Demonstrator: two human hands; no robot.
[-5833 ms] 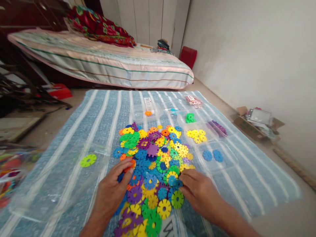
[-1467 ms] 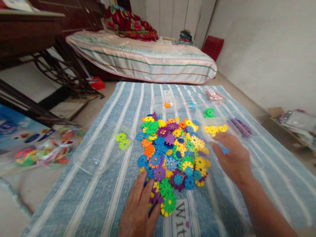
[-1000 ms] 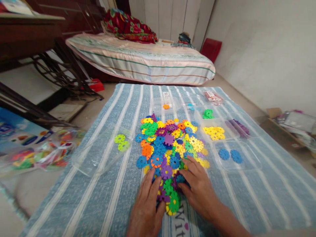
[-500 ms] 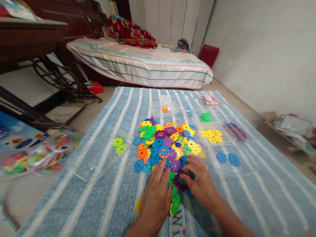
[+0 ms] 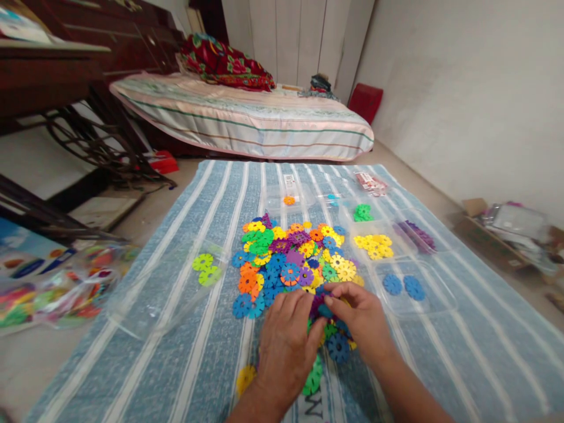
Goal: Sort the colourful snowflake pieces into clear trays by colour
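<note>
A: Starting left of the pile of toy discs [image 5: 291, 261], what's there?

B: A clear tray [image 5: 165, 288] with two lime discs [image 5: 203, 269].

A: And the hands?

B: Left hand [image 5: 286, 346] lies palm-down on the pile's near edge, fingers loosely spread. Right hand [image 5: 363, 320], just beside it, pinches a blue disc [image 5: 326, 309] there.

A: Right of the pile?

B: A tray of blue discs [image 5: 399, 285], and beyond it yellow discs [image 5: 373, 247].

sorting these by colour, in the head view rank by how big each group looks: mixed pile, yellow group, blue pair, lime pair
1. mixed pile
2. yellow group
3. blue pair and lime pair: look alike, no ranking.
</note>
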